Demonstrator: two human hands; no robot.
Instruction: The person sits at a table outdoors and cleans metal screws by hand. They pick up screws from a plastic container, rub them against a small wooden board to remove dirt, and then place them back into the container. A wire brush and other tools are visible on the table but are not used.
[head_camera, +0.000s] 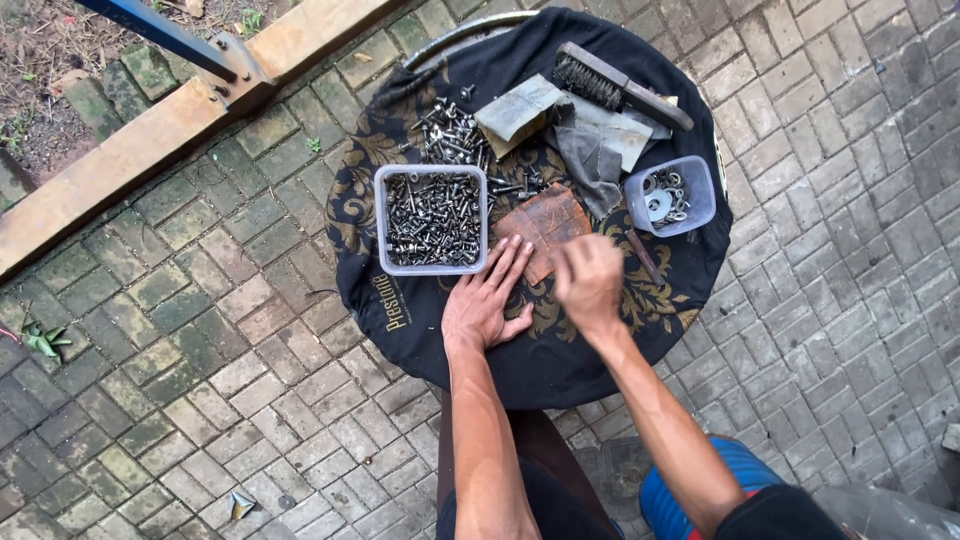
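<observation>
A brown sheet of sandpaper (545, 228) lies at the centre of the round table's black cloth (420, 300). The left hand (487, 297) lies flat, fingers spread, holding down its 7 o'clock edge, forearm running straight up from below. The right hand (590, 280) is clenched and blurred over the sheet's 5 o'clock corner; what it grips cannot be told. At 9 o'clock sits a square tub of screws (432, 218), at 3 o'clock a smaller tub of washers (669, 195), at 12 o'clock a wire brush (620, 86).
</observation>
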